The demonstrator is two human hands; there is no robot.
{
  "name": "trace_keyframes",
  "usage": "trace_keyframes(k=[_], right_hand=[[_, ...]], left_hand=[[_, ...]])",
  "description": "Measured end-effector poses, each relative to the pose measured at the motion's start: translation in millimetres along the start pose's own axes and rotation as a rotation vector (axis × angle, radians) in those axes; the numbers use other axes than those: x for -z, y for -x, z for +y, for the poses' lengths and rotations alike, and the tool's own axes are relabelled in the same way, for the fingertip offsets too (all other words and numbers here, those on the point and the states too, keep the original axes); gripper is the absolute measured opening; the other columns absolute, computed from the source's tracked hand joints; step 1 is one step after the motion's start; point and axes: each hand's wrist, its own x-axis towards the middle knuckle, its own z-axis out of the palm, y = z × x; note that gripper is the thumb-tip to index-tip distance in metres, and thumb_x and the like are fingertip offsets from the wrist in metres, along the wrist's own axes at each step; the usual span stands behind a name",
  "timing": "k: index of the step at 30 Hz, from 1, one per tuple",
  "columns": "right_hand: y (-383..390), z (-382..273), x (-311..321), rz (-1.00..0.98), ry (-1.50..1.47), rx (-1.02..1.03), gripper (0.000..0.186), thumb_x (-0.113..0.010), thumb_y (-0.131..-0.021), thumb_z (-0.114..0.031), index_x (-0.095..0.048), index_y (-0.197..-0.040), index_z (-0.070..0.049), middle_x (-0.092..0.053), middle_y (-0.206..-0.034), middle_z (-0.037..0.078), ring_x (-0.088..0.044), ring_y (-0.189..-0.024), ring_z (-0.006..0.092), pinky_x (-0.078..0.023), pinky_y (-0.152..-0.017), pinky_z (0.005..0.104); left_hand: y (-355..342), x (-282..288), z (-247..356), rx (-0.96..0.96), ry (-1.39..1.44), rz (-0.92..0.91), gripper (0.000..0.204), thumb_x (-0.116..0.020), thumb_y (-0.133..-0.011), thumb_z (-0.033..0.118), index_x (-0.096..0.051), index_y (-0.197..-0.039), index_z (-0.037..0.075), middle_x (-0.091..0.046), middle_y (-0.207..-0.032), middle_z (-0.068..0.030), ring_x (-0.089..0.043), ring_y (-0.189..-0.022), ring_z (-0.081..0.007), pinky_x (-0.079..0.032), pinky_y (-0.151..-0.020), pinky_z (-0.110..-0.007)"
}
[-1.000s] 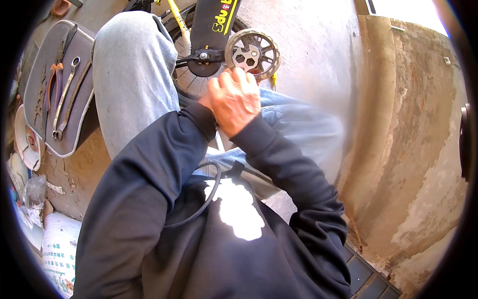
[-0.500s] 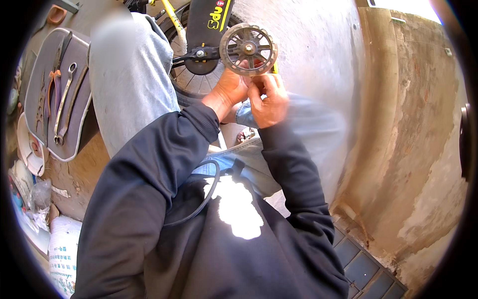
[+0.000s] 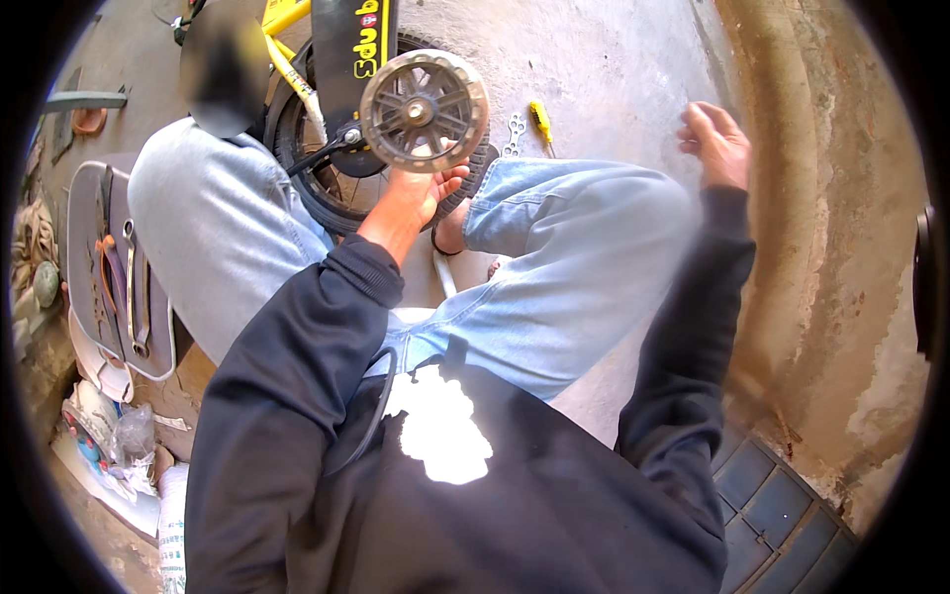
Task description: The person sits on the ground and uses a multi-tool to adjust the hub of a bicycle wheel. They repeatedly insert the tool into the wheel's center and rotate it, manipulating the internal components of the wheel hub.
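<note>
A small training wheel (image 3: 426, 111) with a pale, translucent rim and dark spokes sits beside the bicycle's rear wheel (image 3: 332, 213). My left hand (image 3: 421, 193) grips this training wheel from below and behind; the rim and spokes cover part of the fingers, and the visible fingertips curl at its lower right. Out to the right, away from the bicycle, is my right hand (image 3: 717, 147), raised near the wall. Its fingers are bent in together, slightly blurred, and anything inside them is hidden. A black chain guard (image 3: 351, 49) with yellow markings rises behind the training wheel.
A yellow-handled screwdriver (image 3: 540, 119) and a flat multi-hole wrench (image 3: 514, 134) lie on the floor beyond my right knee. At left, a grey tray (image 3: 161, 364) bears pliers (image 3: 107, 262) and a combination wrench (image 3: 139, 287). The plastered wall (image 3: 802, 247) runs along the right.
My right hand has left the training wheel and swung out to the right. My left hand stays at the wheel. The whole view has shifted, uncovering the screwdriver and flat wrench.
</note>
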Motion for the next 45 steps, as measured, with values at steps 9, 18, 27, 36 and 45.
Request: trace_keyframes(k=[9, 18, 27, 36, 45], right_hand=[[24.7, 225.5, -139.9, -0.408, 0.236, -0.556, 0.041, -0.069, -0.079, -0.034, -0.063, -0.1, 0.001, -0.067, -0.09, 0.013, -0.064, -0.084, 0.022, -0.05, -0.075, 0.0356], [52.2, 305.2, -206.5, -0.193, 0.298, -0.568, 0.046, -0.071, -0.075, -0.039, -0.063, -0.097, 0.0, -0.067, -0.089, 0.014, -0.063, -0.086, 0.0248, -0.049, -0.077, 0.0375], [34.6, 281.7, -214.6, -0.017, 0.485, -0.626, 0.048, -0.073, -0.069, -0.041, -0.063, -0.095, -0.002, -0.065, -0.091, 0.019, -0.062, -0.091, 0.0319, -0.047, -0.079, 0.0406], [22.2, 279.3, -217.8, -0.166, 0.483, -0.654, 0.039, -0.072, -0.065, -0.034, -0.066, -0.091, -0.005, -0.066, -0.091, 0.017, -0.063, -0.091, 0.0301, -0.048, -0.081, 0.0392], [30.9, 287.7, -230.4, 0.092, 0.585, -0.433, 0.032, -0.072, -0.068, -0.029, -0.063, -0.084, -0.003, -0.065, -0.083, 0.017, -0.061, -0.081, 0.0341, -0.048, -0.075, 0.0421]], left_hand=[[7.1, -17.5, 13.4, 0.049, -0.084, -0.042, 0.029, -0.054, -0.091, 0.027, -0.058, -0.1, 0.001, -0.063, -0.081, -0.0049, -0.061, -0.068, -0.0132, -0.049, -0.06, -0.024], [7.3, -41.8, 23.5, 0.065, -0.249, 0.166, 0.027, -0.053, -0.09, 0.027, -0.06, -0.085, 0.002, -0.061, -0.068, -0.0041, -0.058, -0.056, -0.0143, -0.045, -0.053, -0.024], [9.1, -47.5, 25.6, 0.042, -0.234, 0.168, 0.027, -0.053, -0.091, 0.027, -0.06, -0.082, 0.003, -0.061, -0.065, -0.0049, -0.058, -0.051, -0.0157, -0.044, -0.048, -0.025], [9.9, -51.9, 28.5, 0.11, -0.189, 0.194, 0.028, -0.053, -0.091, 0.028, -0.059, -0.079, 0.003, -0.059, -0.061, -0.0045, -0.055, -0.047, -0.0153, -0.042, -0.045, -0.024], [8.7, -55.9, 29.1, 0.104, -0.218, 0.232, 0.029, -0.051, -0.092, 0.028, -0.058, -0.078, 0.003, -0.059, -0.059, -0.0049, -0.054, -0.044, -0.0147, -0.041, -0.043, -0.023]])
